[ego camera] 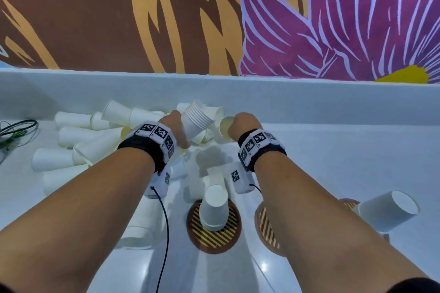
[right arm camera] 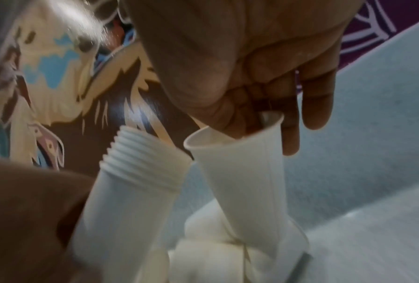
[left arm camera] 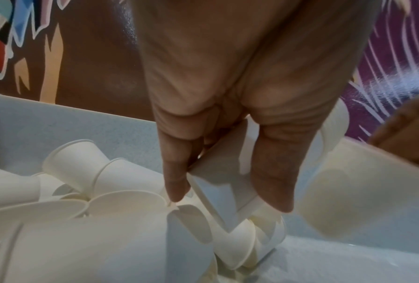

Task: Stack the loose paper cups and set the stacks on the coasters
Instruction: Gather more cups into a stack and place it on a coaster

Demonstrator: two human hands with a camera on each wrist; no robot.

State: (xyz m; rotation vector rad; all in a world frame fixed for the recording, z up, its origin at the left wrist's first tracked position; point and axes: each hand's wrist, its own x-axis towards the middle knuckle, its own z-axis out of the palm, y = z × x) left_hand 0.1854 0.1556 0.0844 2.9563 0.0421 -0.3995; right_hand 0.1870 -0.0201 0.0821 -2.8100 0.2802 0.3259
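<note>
Centrally in the head view, the left hand [ego camera: 176, 129] grips a nested cup stack [ego camera: 195, 121], rims up and tilted right. Just beside it, the right hand [ego camera: 245, 123] pinches a single cup [right arm camera: 242, 176], fingers inside its rim. Lower centre, an upturned cup [ego camera: 214, 207] sits on a striped coaster [ego camera: 214, 238].

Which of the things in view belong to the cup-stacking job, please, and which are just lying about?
Job: nested white paper cup stack in left hand; single white paper cup in right hand; loose white cups; round striped coasters.
Lying about: black cable coil.
</note>
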